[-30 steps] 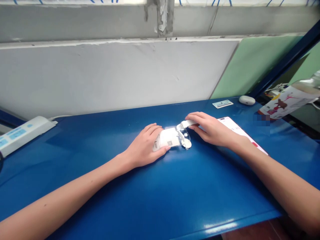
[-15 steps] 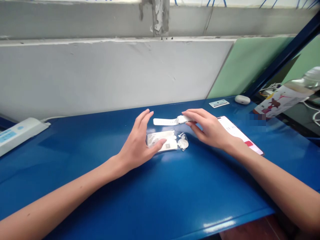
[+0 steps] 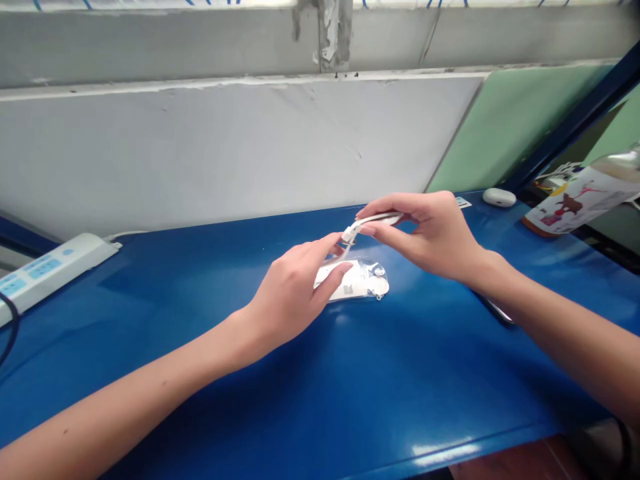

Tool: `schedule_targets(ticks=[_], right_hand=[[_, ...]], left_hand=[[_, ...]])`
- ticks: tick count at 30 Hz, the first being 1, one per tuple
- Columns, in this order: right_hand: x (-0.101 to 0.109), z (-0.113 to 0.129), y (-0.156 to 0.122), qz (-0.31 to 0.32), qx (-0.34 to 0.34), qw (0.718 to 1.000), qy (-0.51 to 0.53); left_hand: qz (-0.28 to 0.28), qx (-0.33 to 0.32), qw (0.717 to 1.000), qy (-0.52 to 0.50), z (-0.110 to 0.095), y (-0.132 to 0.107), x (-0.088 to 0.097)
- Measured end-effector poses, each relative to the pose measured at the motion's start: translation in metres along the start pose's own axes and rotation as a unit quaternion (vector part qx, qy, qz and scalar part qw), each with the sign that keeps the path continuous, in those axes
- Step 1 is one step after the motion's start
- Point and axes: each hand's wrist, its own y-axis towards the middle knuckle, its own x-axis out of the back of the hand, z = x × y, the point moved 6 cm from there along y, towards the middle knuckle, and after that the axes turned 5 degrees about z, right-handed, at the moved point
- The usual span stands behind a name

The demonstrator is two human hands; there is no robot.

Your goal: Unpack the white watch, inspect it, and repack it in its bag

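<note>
My right hand [image 3: 430, 233] is raised over the blue table [image 3: 350, 387], fingers pinched on a white strap [image 3: 373, 221] that points left. My left hand [image 3: 295, 290] reaches up to the strap's left end, its thumb and forefinger closing on that end. Under both hands a clear plastic packet [image 3: 357, 283] with white parts lies flat on the table.
A white power strip [image 3: 45, 270] lies at the far left by the wall. A white earbud case [image 3: 499, 197] and a bottle [image 3: 583, 197] on its side sit at the back right. A phone edge [image 3: 495, 310] shows under my right forearm.
My right hand lifted the white strap off the table. My left hand left the packet and rose to the strap's left end.
</note>
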Motion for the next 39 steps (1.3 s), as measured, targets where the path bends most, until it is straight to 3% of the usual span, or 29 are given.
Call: schedule_targets(ticks=[3,6,7,9,12,14,16,18,24,35,39], right_hand=[[-0.001,0.001,0.014,-0.022,-0.030,0.997,0.069],[-0.013,-0.005,0.021,-0.009,-0.080,0.972,0.219],[-0.020,-0.008,0.022,0.003,-0.101,0.955,0.278],[-0.036,-0.016,0.022,0.038,-0.143,0.912,0.383],[-0.062,-0.028,0.019,0.097,-0.203,0.846,0.484],[-0.080,-0.035,0.013,0.131,-0.251,0.785,0.551],[-0.094,-0.037,0.008,0.169,-0.277,0.728,0.605],[-0.101,-0.037,0.004,0.189,-0.281,0.704,0.624],[-0.104,-0.035,0.002,0.197,-0.255,0.690,0.648],[-0.104,-0.029,0.004,0.196,-0.278,0.613,0.713],[-0.105,-0.031,0.004,0.197,-0.282,0.622,0.703]], left_hand=[[0.041,0.076,0.990,-0.113,0.006,0.001,-0.002],[0.054,0.152,0.954,-0.252,0.005,0.000,-0.007],[0.059,0.166,0.927,-0.330,0.003,0.001,-0.011],[0.085,0.208,0.841,-0.492,-0.003,-0.001,-0.024],[0.105,0.261,0.715,-0.640,-0.007,-0.005,-0.044],[0.101,0.304,0.654,-0.686,-0.004,-0.009,-0.056],[0.104,0.326,0.621,-0.705,-0.002,-0.012,-0.063],[0.111,0.338,0.609,-0.708,-0.001,-0.014,-0.068],[0.121,0.355,0.596,-0.710,0.002,-0.016,-0.074],[0.106,0.360,0.616,-0.692,0.003,-0.015,-0.067],[0.113,0.378,0.624,-0.674,0.004,-0.015,-0.065]])
